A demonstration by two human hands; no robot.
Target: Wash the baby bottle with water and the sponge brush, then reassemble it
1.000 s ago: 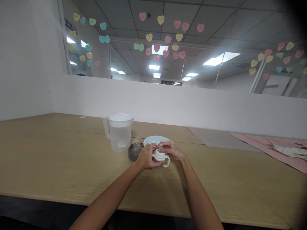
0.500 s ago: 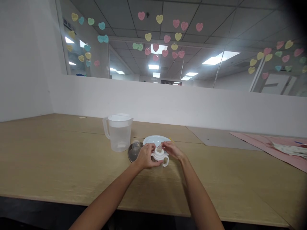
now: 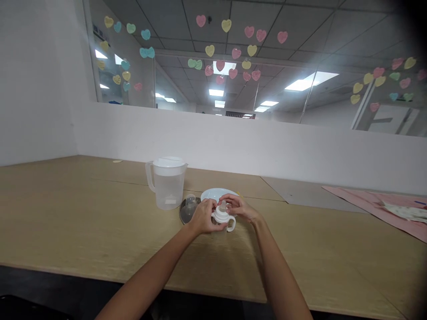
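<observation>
A baby bottle (image 3: pixel 221 219) with a white collar and white side handles stands upright near the middle of the table. My left hand (image 3: pixel 204 217) is closed around its left side, thumb at the front. On top is a clear teat (image 3: pixel 223 206), and the fingers of my right hand (image 3: pixel 240 209) are closed on it. The right handle (image 3: pixel 231 224) sticks out free below that hand. Beside my left hand, a clear dome-shaped cap (image 3: pixel 191 201) rests on a dark round tray (image 3: pixel 184 213), which my hand partly covers.
A lidded clear plastic pitcher (image 3: pixel 169 186) stands to the left of the tray. Behind my hands lies a white bowl or plate (image 3: pixel 216 193), partly hidden. A pink sheet (image 3: pixel 360 200) with a patterned cloth (image 3: pixel 403 210) lies at far right. A white wall (image 3: pixel 213 142) borders the table's back.
My right hand's fingers have shifted left, from beside the teat to over and around it. My left hand keeps its hold on the bottle. The view has shifted slightly.
</observation>
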